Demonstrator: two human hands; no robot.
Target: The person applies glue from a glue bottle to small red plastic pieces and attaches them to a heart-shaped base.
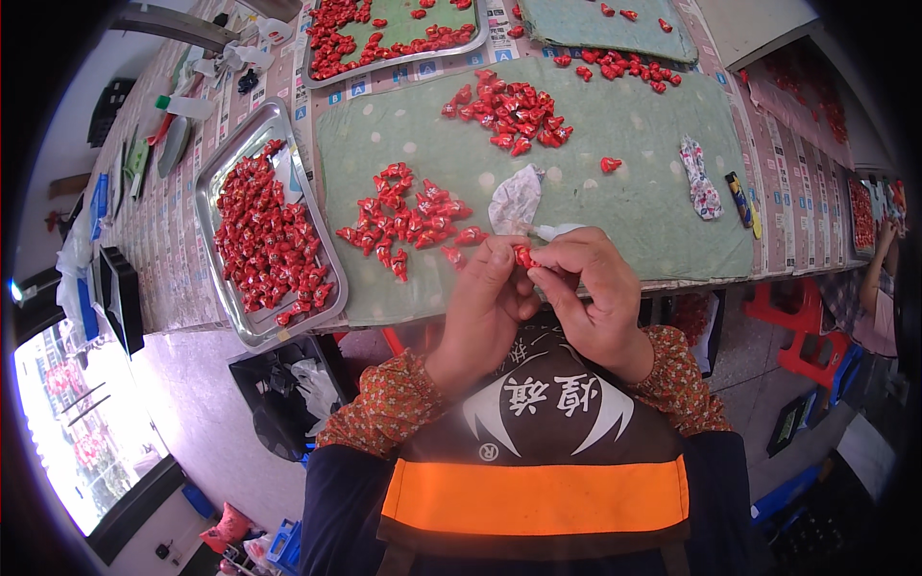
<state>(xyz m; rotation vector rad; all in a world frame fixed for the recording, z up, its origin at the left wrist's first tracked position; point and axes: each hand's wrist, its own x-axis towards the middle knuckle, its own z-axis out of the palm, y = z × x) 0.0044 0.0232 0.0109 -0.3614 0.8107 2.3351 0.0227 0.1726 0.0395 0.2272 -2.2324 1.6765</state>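
In the head view, your left hand and right hand meet over the near edge of the green mat. The grip of each is closed with its fingertips on one small red piece, pinched between them. Just beyond your hands lie a crumpled pale cloth and a white object, partly hidden by your right hand. To your left on the mat is a loose cluster of similar pieces; farther off sits a denser heap. At right are a floral cloth bundle and a dark-and-yellow tool. A metal tray, well filled with red pieces, stands left of the mat on the patterned surface.
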